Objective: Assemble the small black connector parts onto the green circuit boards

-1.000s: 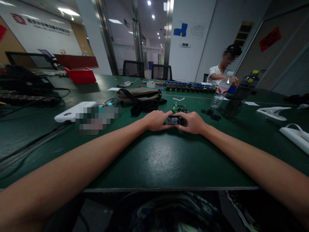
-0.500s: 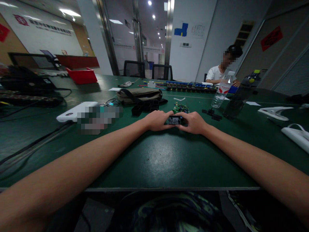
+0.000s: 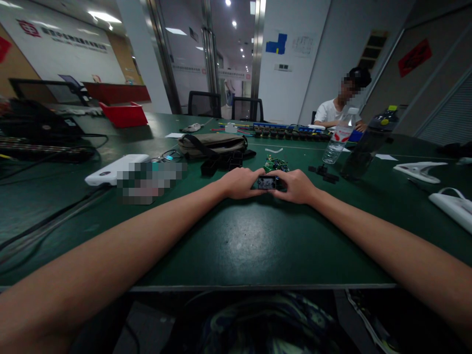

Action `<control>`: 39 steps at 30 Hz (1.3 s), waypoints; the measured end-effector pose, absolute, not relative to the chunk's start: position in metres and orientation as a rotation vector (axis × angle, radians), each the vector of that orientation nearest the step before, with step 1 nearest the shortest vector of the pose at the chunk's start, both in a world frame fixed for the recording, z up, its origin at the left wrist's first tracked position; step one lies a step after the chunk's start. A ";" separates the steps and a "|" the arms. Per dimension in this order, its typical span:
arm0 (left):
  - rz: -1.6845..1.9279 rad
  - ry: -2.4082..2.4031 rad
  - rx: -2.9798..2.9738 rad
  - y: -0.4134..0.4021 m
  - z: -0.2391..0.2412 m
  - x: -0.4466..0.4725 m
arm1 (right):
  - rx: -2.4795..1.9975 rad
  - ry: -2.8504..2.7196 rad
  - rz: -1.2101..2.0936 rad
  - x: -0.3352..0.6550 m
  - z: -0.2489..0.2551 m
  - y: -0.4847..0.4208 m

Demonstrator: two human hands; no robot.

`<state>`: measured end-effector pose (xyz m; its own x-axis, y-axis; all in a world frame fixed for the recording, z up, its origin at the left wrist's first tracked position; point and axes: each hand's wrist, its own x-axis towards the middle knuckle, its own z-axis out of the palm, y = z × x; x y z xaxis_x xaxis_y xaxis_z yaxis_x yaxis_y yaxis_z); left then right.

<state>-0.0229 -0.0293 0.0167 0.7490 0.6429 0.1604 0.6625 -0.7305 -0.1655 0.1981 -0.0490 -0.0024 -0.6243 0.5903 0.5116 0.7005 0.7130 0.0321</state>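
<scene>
My left hand (image 3: pixel 239 183) and my right hand (image 3: pixel 294 187) meet in the middle of the green table (image 3: pixel 239 246), fingers curled round a small black part (image 3: pixel 267 182) with a shiny face. Both hands grip it from either side, resting on the table top. Just behind the hands lies a small green circuit board (image 3: pixel 275 163). Black plastic housings (image 3: pixel 220 164) sit to the left behind my left hand, and small black pieces (image 3: pixel 323 174) lie to the right.
A tan pouch (image 3: pixel 212 144), a white device (image 3: pixel 110 170) and cables lie left. A water bottle (image 3: pixel 335 141) and dark flask (image 3: pixel 363 150) stand right, with white holders (image 3: pixel 418 171) beyond. A person in a white shirt (image 3: pixel 334 112) sits at the far side. A red bin (image 3: pixel 125 115) stands far left.
</scene>
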 end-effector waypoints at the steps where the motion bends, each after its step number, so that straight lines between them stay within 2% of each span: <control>1: -0.138 -1.036 -2.738 -0.029 0.016 -0.023 | -0.991 -2.449 -0.312 0.198 -0.002 -0.049; 39: -0.133 -1.025 -2.723 -0.029 0.016 -0.022 | -0.991 -2.449 -0.307 0.199 -0.004 -0.047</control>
<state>-0.0219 -0.0286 0.0155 0.7513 0.6393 0.1640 0.6599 -0.7293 -0.1807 0.1993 -0.0474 -0.0041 -0.6243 0.5934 0.5081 0.7006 0.7130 0.0281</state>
